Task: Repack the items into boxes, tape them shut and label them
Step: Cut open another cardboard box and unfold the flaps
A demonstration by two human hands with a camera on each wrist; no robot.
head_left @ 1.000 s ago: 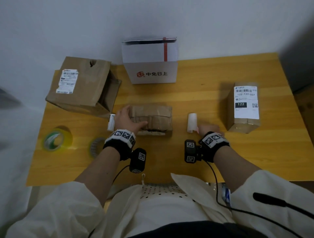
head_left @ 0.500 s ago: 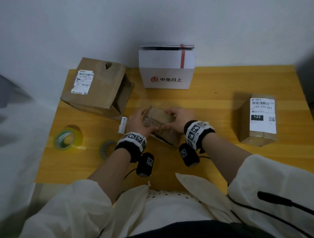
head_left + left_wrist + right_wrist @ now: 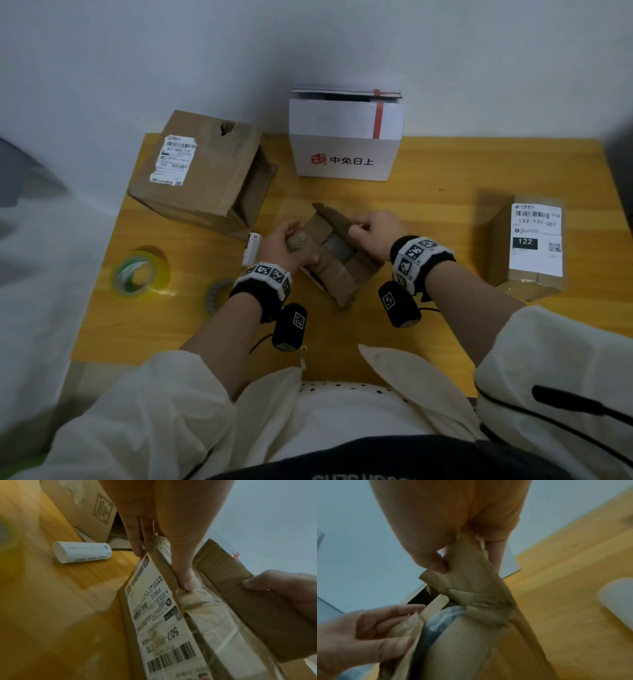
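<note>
A small brown cardboard box [image 3: 337, 274] sits tilted at the middle of the yellow table [image 3: 445, 192], with its top flaps spread apart. My left hand [image 3: 284, 245] grips the left flap, thumb on the taped inner side [image 3: 197, 601]. A shipping label [image 3: 159, 615] covers the box's outer side. My right hand [image 3: 375, 233] pinches the raised right flap [image 3: 471, 574] between thumb and fingers. Something grey-blue [image 3: 440, 619] shows inside the box.
A white label roll [image 3: 251, 248] lies just left of my left hand. Two tape rolls [image 3: 140, 274] [image 3: 215, 294] lie at the front left. A large brown box [image 3: 205, 171] lies back left, a white box [image 3: 344, 137] stands at the back, and a labelled box [image 3: 527, 243] stands at the right.
My right hand left the table near a paper roll and took hold of the small box. The box has been turned and tilted, and its top flaps now stand apart.
</note>
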